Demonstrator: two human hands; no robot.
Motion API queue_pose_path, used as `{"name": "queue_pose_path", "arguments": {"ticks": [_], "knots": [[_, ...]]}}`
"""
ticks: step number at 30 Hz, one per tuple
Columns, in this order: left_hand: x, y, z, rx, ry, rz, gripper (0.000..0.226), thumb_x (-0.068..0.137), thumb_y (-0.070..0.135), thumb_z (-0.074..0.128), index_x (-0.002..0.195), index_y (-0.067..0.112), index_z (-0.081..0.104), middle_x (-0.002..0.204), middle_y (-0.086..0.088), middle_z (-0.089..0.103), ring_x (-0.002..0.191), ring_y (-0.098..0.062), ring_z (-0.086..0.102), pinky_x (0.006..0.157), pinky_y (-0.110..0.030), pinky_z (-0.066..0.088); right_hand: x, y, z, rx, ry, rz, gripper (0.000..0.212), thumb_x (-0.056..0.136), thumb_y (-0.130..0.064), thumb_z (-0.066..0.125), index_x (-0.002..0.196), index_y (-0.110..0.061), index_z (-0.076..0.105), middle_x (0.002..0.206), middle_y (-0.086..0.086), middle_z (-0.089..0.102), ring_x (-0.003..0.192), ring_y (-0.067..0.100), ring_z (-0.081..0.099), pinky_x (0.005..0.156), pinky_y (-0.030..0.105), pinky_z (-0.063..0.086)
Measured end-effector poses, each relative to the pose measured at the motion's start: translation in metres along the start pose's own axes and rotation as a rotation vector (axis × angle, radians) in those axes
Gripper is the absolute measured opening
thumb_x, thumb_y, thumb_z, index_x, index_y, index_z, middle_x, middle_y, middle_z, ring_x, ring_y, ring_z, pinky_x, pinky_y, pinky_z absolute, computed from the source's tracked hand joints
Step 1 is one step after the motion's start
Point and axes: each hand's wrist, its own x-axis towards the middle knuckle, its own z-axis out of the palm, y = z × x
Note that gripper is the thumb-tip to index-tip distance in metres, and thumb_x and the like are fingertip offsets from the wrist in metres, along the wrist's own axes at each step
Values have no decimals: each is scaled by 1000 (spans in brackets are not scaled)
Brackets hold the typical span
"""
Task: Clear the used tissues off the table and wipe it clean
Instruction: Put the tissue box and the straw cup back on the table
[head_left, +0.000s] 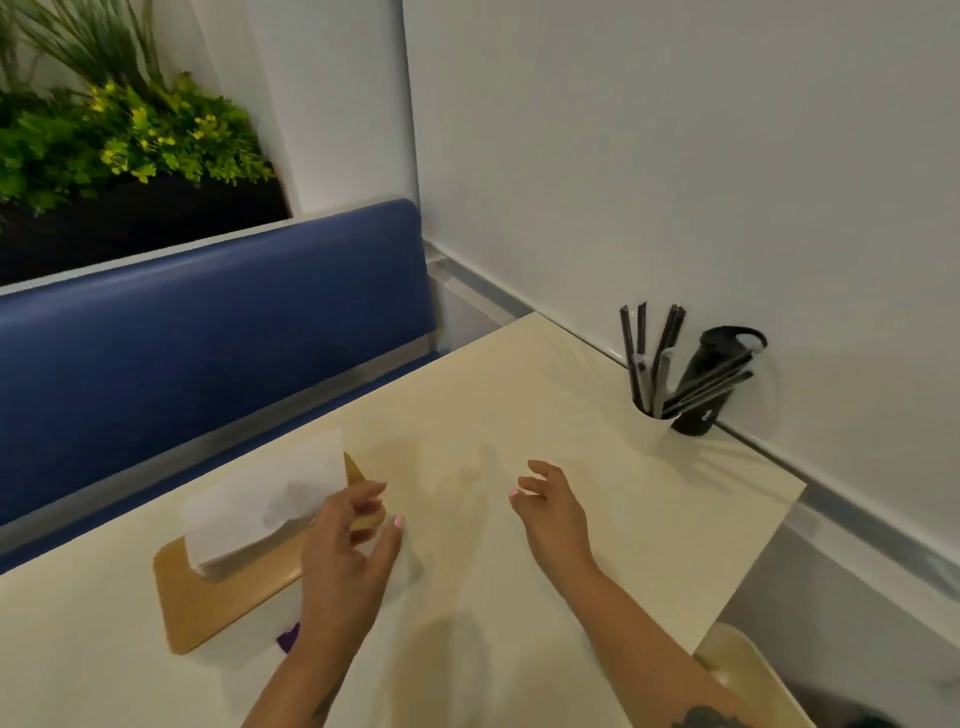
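Note:
A tissue box with a light wooden lid (208, 603) sits at the left of the cream table (597, 545). A white tissue (265, 504) stands up out of its slot. My left hand (348, 556) is at the tissue's right edge, fingers spread and curled; I cannot tell whether they touch it. My right hand (550, 514) hovers over the middle of the table, fingers apart, holding nothing. I see no crumpled tissues on the tabletop.
A white cup of black straws (649, 410) and a black bottle (711, 384) stand against the white wall at the table's right. A blue bench back (208, 322) runs behind the table, with plants (114, 140) above. A pale chair (753, 675) sits at bottom right.

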Motion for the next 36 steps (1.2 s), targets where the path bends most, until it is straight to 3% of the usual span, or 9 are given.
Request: {"name": "queue_pose_path", "arguments": {"ticks": [3,8,14,18,24,27,29,33,36], "knots": [[3,11,34,-45,-110,-23,41,80,17,71,114,29,51,112,13,55,101,-3,55,78,-22,49,11,8,-33,16,64,10,33,86,-15,64,114,-28,52,106,-4,62,86,12,60,72,21,43],[17,28,100,-73,-333,-84,58,77,23,75,126,30,44,128,15,47,111,-1,50,86,-25,48,39,21,-91,-9,155,39,37,84,-12,66,114,-27,51,109,-2,60,91,18,60,77,25,43],[47,52,190,-55,-568,-123,79,71,30,80,136,32,36,138,15,40,119,-3,45,94,-26,44,85,34,-153,-78,185,96,57,82,-13,70,132,-17,42,127,1,48,114,23,52,84,27,39],[73,65,247,-31,-665,-123,94,66,35,84,142,29,30,145,10,34,125,-9,43,99,-32,45,124,43,-179,-138,187,121,74,77,-13,74,140,-15,35,141,6,40,123,27,47,95,34,43],[107,68,315,-21,-751,-155,104,63,36,85,146,20,25,150,3,30,132,-19,39,97,-26,39,170,45,-193,-198,128,134,88,71,-13,78,144,-17,30,144,5,37,128,28,44,99,39,44],[119,65,340,-42,-793,-176,102,59,37,87,143,20,31,144,5,38,127,-17,42,100,-28,39,190,48,-194,-227,97,100,81,63,-17,83,133,-14,42,129,5,49,115,26,54,94,41,49],[124,62,352,-23,-824,-126,92,56,43,87,135,25,43,132,10,51,121,-10,48,98,-23,39,199,46,-193,-218,77,93,70,65,-14,83,125,-12,47,120,2,51,107,18,54,91,34,47],[129,49,370,-39,-843,-106,89,52,64,79,128,25,52,115,13,64,111,-6,58,99,-36,47,208,46,-192,-176,29,58,51,74,-10,77,119,-16,54,106,-4,60,103,13,54,85,25,40],[129,58,368,-74,-829,-131,68,63,43,83,123,23,58,110,11,67,105,-6,61,97,-37,48,210,44,-191,-167,18,38,44,77,-11,75,116,-21,56,99,-11,59,97,8,53,83,22,39]]}}
